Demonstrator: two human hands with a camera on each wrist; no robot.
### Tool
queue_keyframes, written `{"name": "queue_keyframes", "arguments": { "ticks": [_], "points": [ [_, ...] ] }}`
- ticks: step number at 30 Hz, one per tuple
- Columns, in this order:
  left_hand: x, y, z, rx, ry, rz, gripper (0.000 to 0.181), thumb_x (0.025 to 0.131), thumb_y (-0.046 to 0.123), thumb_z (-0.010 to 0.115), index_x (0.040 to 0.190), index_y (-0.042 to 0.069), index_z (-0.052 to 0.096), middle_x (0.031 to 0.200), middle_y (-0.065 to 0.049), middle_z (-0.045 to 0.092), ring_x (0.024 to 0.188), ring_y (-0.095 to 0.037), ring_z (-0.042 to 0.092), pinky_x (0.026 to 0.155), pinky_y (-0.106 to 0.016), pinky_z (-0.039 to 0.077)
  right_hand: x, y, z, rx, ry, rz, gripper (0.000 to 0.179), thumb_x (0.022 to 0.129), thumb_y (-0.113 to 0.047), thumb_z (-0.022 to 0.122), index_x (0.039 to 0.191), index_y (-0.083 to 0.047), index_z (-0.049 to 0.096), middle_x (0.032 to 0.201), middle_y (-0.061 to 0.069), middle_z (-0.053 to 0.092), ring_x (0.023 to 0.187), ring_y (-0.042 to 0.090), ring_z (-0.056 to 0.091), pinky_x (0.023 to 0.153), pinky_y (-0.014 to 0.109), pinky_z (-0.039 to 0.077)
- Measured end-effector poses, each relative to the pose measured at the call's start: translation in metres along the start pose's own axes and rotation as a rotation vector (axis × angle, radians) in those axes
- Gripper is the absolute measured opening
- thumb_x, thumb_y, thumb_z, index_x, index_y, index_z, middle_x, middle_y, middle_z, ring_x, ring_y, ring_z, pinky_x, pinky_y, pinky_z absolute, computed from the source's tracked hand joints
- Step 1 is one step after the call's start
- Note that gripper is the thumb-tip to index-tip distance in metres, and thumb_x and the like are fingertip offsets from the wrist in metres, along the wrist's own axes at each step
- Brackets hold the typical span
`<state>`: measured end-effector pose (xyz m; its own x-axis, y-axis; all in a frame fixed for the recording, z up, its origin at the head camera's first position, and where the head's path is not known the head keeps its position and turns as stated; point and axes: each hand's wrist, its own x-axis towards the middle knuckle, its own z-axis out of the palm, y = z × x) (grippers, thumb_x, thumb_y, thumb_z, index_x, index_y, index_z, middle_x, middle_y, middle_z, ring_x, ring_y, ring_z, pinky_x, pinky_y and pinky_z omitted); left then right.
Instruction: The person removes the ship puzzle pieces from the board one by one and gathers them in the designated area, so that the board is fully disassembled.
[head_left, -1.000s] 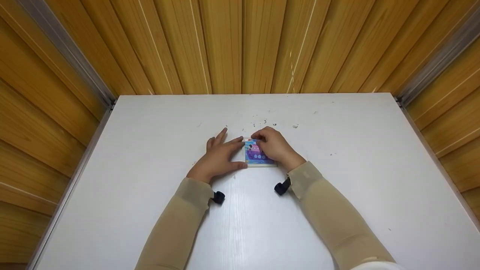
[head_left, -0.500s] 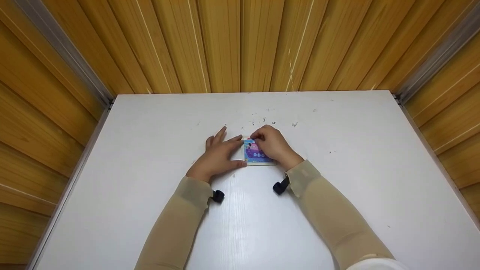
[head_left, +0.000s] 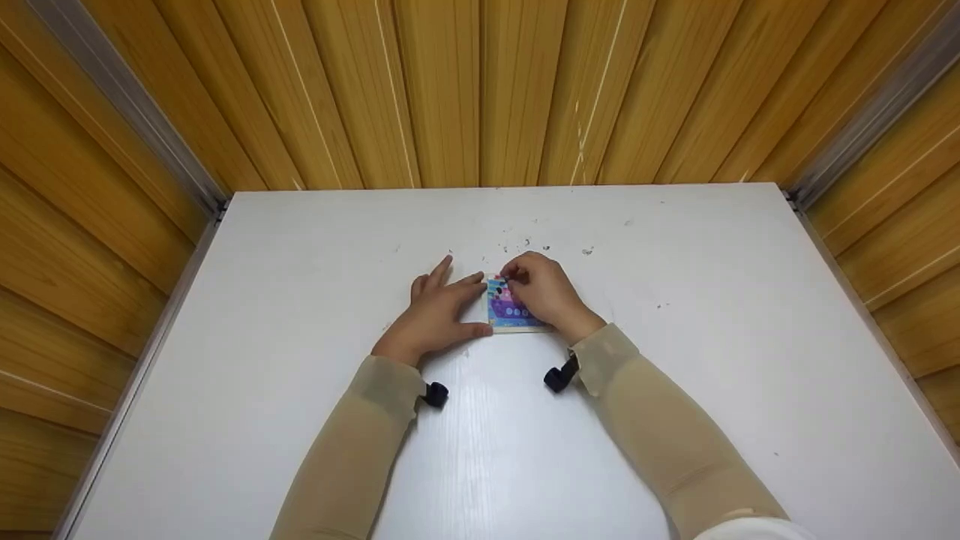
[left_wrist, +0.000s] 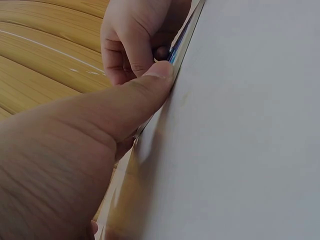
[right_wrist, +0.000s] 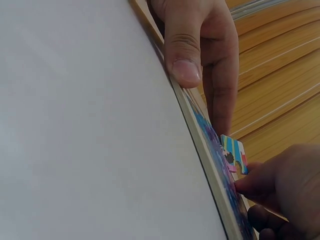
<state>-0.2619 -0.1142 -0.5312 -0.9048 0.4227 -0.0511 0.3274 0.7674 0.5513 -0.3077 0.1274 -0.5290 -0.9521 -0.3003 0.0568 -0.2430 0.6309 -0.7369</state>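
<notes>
Puzzle board (head_left: 508,311), 1 piece (right_wrist: 231,146) tilted up
Left hand (head_left: 435,313), spread, braces it; right hand (head_left: 550,292) pinches the piece; best ease it gently, board steady.

My left forearm (head_left: 349,446) and right forearm (head_left: 679,442) slanting inward, my left hand (head_left: 435,315) with thumb (head_left: 474,330) spread wide from straight index finger (head_left: 468,284), my right hand (head_left: 551,289) curled, its fingertips (head_left: 508,268) pinching.
</notes>
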Motion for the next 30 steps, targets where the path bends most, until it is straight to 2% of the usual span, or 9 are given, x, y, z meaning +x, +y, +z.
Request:
{"name": "queue_keyframes", "arguments": {
  "ticks": [5, 12, 22, 26, 30],
  "points": [
    [0.0002, -0.0005, 0.0005, -0.001, 0.003, -0.001, 0.086, 0.097, 0.061, 0.084, 0.17, 0.025, 0.054, 0.182, 0.009, 0.043, 0.181, -0.032, -0.006, 0.142, -0.064, 0.005, -0.0018, -0.0019, -0.0004, 0.044, 0.008, -0.001, 0.021, 0.106, -0.011, 0.072, 0.124, -0.009, 0.082, 0.127, 0.013, 0.08, 0.116, 0.03, 0.073, 0.11, 0.052, 0.06],
    [0.0006, -0.0008, 0.0017, 0.008, 0.004, -0.008, 0.086, 0.097, 0.062, 0.084, 0.17, 0.025, 0.054, 0.183, 0.01, 0.042, 0.181, -0.031, -0.005, 0.143, -0.064, 0.006, -0.0031, -0.0015, -0.0001, 0.041, 0.024, -0.027, 0.017, 0.105, -0.016, 0.078, 0.12, -0.011, 0.085, 0.122, 0.011, 0.083, 0.12, 0.03, 0.076, 0.115, 0.053, 0.058],
    [-0.001, 0.001, 0.0016, -0.003, 0.007, -0.017, 0.086, 0.096, 0.06, 0.085, 0.169, 0.026, 0.055, 0.182, 0.01, 0.043, 0.181, -0.03, -0.005, 0.143, -0.064, 0.005, -0.0048, -0.0019, 0.0002, 0.07, 0.044, -0.072, 0.015, 0.106, -0.015, 0.078, 0.117, -0.011, 0.086, 0.112, 0.008, 0.086, 0.103, 0.024, 0.077, 0.102, 0.047, 0.063],
    [-0.0014, 0.0013, 0.0014, -0.005, 0.012, -0.013, 0.085, 0.097, 0.06, 0.085, 0.168, 0.025, 0.056, 0.182, 0.009, 0.044, 0.181, -0.03, -0.005, 0.143, -0.064, 0.005, -0.0045, -0.0009, 0.0005, 0.089, 0.052, -0.086, 0.014, 0.105, -0.015, 0.079, 0.116, -0.011, 0.087, 0.111, 0.007, 0.087, 0.102, 0.024, 0.078, 0.1, 0.045, 0.064],
    [-0.002, 0.001, 0.0011, -0.006, 0.011, -0.006, 0.085, 0.097, 0.06, 0.085, 0.169, 0.026, 0.055, 0.183, 0.009, 0.042, 0.181, -0.031, -0.005, 0.143, -0.064, 0.005, -0.0043, -0.0004, 0.0006, 0.13, 0.062, -0.062, 0.015, 0.104, -0.015, 0.08, 0.116, -0.011, 0.087, 0.112, 0.007, 0.087, 0.103, 0.022, 0.077, 0.1, 0.041, 0.062]
  ]
}}
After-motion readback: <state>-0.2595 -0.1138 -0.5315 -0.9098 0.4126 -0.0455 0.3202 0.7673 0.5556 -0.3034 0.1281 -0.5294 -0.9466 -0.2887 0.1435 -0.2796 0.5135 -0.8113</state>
